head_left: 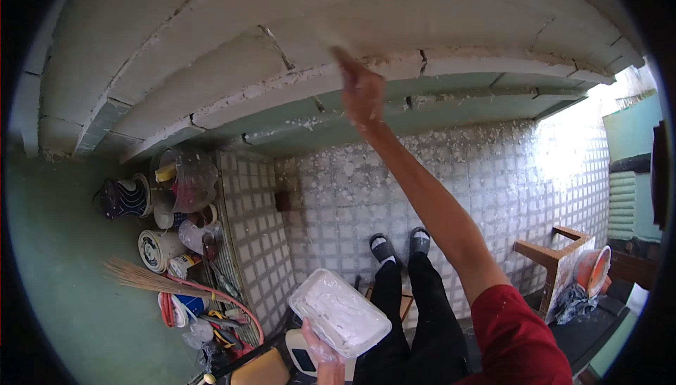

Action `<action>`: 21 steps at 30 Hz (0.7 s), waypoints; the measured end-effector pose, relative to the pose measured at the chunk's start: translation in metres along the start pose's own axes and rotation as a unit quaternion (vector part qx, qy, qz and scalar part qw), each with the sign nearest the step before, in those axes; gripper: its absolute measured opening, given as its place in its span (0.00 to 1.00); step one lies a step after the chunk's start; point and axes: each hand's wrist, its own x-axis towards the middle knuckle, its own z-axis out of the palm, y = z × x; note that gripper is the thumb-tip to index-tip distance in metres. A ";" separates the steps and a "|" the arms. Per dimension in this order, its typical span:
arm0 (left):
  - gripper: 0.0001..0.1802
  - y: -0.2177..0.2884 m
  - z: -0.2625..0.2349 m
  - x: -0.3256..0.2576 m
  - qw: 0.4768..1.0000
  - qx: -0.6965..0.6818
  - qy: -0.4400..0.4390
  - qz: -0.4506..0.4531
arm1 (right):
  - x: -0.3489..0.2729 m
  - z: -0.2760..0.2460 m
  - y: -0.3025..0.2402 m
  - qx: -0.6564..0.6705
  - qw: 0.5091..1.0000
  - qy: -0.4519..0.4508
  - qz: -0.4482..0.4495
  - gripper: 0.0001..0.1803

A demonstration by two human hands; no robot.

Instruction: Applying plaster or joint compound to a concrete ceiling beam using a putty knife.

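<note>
My left hand (320,346) grips the near side of a white rectangular tray (296,299), fingers around its rim. White paste (348,314) is spread inside the tray, and white smears mark the hand. My right arm reaches forward and up to the block wall (232,100). There my right hand (364,93) is closed, one finger or a thin tool pointing at the wall near a block edge. Motion blur hides what it holds, if anything. Dark cracks and open joints (278,48) run between the pale blocks around it.
White-spattered tiles cover the floor (331,195) under my feet. On the left, buckets (156,250), a straw broom (144,277), a red hose (243,303) and tools crowd a ledge. A wooden stool (553,248) and an orange-lined bowl (593,271) stand right.
</note>
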 end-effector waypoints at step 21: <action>0.38 0.008 -0.014 -0.014 1.000 0.002 0.002 0.024 | 0.028 0.001 -0.031 -0.050 0.981 -0.014 -0.186 0.27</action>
